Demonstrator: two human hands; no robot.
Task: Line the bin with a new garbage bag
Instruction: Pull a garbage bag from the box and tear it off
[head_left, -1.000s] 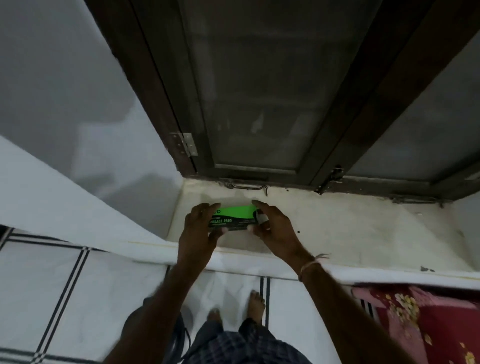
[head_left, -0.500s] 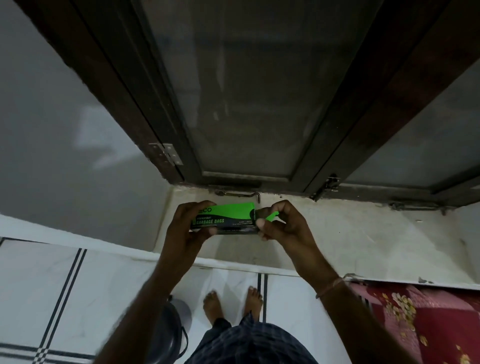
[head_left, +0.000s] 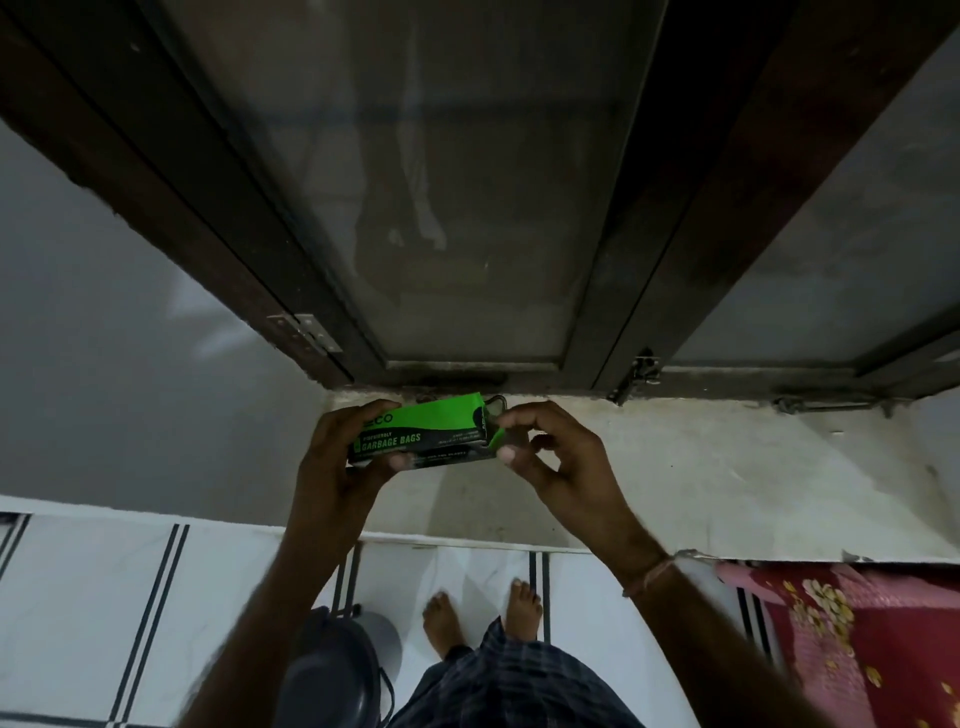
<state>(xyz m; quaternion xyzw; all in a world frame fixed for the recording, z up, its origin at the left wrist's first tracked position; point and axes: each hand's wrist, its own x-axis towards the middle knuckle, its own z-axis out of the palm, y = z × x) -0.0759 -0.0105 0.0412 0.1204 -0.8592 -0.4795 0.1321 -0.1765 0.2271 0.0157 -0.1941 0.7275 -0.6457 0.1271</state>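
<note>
Holding the garbage bag box (head_left: 423, 434) at centre frame, above the window ledge (head_left: 727, 467): our left hand (head_left: 337, 467) has its fingers wrapped around the box's left end. Right hand (head_left: 558, 462) works the open flap (head_left: 493, 415) at the right end, fingers pinching there; we cannot tell whether they grip the flap or a bag inside. No bag is out yet. The bin (head_left: 337, 670), dark and round, stands on the tiled floor (head_left: 104, 597) at lower centre, unlined as far as we see. Remaining, we judge: pull a bag, open it, fit it.
</note>
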